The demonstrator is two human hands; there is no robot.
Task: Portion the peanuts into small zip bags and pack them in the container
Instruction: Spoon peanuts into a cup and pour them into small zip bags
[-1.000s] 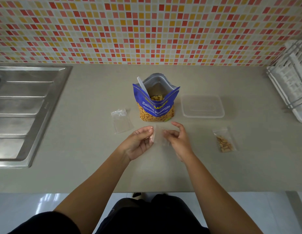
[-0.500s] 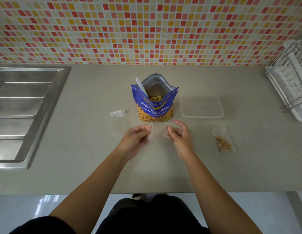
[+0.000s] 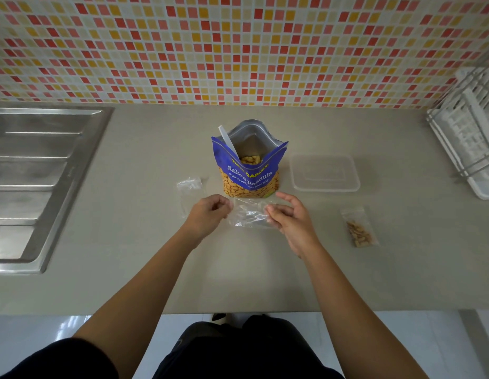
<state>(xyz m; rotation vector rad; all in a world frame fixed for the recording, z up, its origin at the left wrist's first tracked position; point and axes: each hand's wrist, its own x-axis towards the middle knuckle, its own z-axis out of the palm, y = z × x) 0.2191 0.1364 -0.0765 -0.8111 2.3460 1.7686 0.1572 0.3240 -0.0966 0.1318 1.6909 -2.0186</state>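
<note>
Showing, at left, a steel drainboard (image 3: 32, 181) sunk into the beige surface (image 3: 145, 149) below a red-and-yellow mosaic wall (image 3: 238, 50). Passing spare clear bags (image 3: 190, 187), then the left hand (image 3: 207, 216), its fingers pinching one edge of an empty zip bag (image 3: 250, 214) just before the open peanut pouch (image 3: 250, 176) holding a white scoop (image 3: 228, 140), and the right hand (image 3: 290, 217), fingers pinching the opposite edge. Ending at the clear container (image 3: 325, 173), a filled zip bag (image 3: 359, 228) and a dish rack (image 3: 467, 132).

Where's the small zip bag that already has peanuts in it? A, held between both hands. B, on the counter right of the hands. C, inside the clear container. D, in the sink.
B: the filled zip bag lies on the counter right of the right hand, outside the clear container.
</note>
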